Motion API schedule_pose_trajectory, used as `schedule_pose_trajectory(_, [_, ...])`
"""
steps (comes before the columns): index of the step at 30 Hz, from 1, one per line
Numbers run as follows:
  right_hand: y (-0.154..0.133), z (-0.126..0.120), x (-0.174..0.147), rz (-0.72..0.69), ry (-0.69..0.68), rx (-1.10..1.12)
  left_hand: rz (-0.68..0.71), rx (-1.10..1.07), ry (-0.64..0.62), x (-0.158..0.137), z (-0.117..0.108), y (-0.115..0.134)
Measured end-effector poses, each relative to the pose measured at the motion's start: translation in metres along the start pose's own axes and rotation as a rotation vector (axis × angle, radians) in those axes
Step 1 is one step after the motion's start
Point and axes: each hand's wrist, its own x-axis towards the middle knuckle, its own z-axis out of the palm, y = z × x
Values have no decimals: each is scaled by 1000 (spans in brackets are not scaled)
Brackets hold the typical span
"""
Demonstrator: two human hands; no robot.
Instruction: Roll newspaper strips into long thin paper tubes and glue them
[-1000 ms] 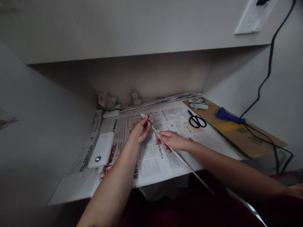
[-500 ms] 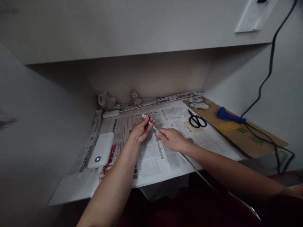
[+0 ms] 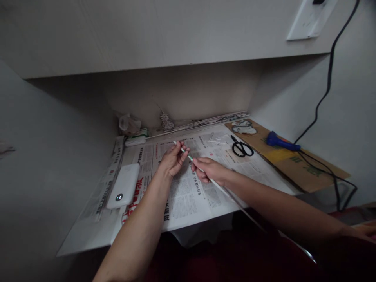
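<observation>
A long, thin white stick with a green patch, which looks like rolled paper, runs slantwise through both hands; this paper stick trails down to the right past the table's front edge. Its upper end pokes out beyond the fingertips of my left hand, which pinches it. Just below the green patch, my right hand is closed around the stick, with the thumb on top. Both hands are above the newspaper spread on the table. Black-handled scissors lie to the right, beside several short white pieces.
A white power bank lies at left. Along the back wall rests a bundle of thin paper sticks, near a plastic bag. On the right, a blue glue gun with a black cord lies on cardboard.
The paper stick now shows along its length below my right hand, whose grip has shifted. Its upper end looks narrower than before. The view has shifted slightly.
</observation>
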Motion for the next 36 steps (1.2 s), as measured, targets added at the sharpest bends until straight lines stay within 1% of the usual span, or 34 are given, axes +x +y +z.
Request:
schedule_pose_trajectory(2, [0, 1, -1, 66, -103, 126, -1, -21, -7, 0, 1, 1])
schedule_pose_trajectory(3, [0, 1, -3, 91, -129, 140, 6, -29, 2, 0, 1, 2])
schedule_pose_trajectory(4, [0, 1, -6, 104, -120, 99, 19, -34, 23, 1, 0, 3])
schedule_pose_trajectory(6, [1, -2, -12, 70, -6, -133, 60, -38, 82, 2, -1, 4])
schedule_pose_trajectory(8, [2, -6, -20, -44, 156, -457, 102, -37, 126, 4, -2, 5])
schedule_pose_trajectory(9, [3, -8, -23, -103, 217, -589, 113, -36, 133, 5, -3, 5])
schedule_pose_trajectory(10, [3, -10, -26, -139, 251, -665, 116, -36, 130, 5, -3, 6])
schedule_pose_trajectory(11, [4, -11, -29, -141, 254, -670, 113, -38, 124, 5, -2, 6])
schedule_pose_trajectory(12, [4, -12, -31, -107, 223, -608, 104, -42, 118, 5, -2, 5])
schedule_pose_trajectory(15, [4, -12, -31, 41, 36, -293, 76, -59, 110, 4, 0, 5])
schedule_pose_trajectory(17, [2, -11, -27, 62, -33, -195, 66, -59, 103, 4, 0, 4])
schedule_pose_trajectory(18, [1, -10, -23, 56, -30, -191, 64, -55, 99, 4, 0, 4])
schedule_pose_trajectory(20, [-1, -8, -15, 38, 20, -238, 57, -46, 93, 4, -1, 2])
schedule_pose_trajectory(24, [-4, -3, 2, -30, 148, -493, 51, -51, 103, 5, -3, 1])
schedule_pose_trajectory(26, [-4, -1, 7, -54, 201, -575, 59, -61, 109, 6, -3, 1])
schedule_pose_trajectory(28, [-4, 0, 8, -36, 193, -546, 66, -70, 100, 6, -3, 2])
schedule_pose_trajectory(31, [-4, -1, 8, 0, 105, -375, 77, -66, 59, 5, -2, 3])
schedule_pose_trajectory(33, [-3, -3, 5, -1, 71, -281, 82, -56, 43, 5, -1, 4])
schedule_pose_trajectory(36, [-2, -5, -1, -2, 90, -237, 92, -66, 61, 3, 1, 5])
